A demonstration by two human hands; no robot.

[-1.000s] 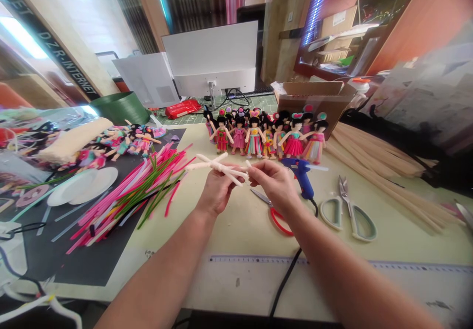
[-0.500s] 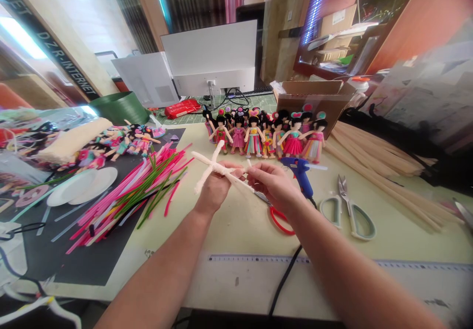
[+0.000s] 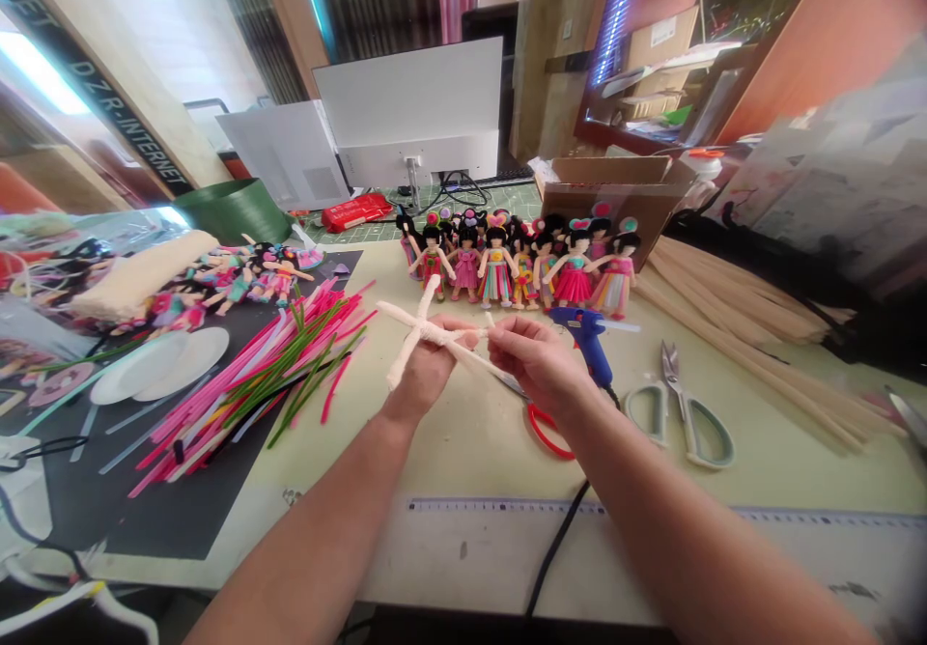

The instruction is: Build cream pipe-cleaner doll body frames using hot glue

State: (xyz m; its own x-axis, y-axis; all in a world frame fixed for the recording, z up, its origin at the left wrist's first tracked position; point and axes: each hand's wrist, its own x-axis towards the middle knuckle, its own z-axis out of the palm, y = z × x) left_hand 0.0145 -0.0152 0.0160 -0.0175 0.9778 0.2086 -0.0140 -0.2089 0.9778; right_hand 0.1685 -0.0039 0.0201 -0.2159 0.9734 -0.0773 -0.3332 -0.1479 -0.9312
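Cream fuzzy stick figure held over the pale tabletop between two hands.

The left hand grips it near its wrapped middle, with limbs fanning out past the fingers; the right hand pinches a thin end at its right side. Dressed dolls stand behind, a blue glue gun lies beyond the right hand, and pink and green stems lie heaped to the left.

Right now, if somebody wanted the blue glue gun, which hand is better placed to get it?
Probably the right hand: it is nearer the blue glue gun, though it pinches a pale strand. The left hand is farther off and holds the pale fuzzy shape.
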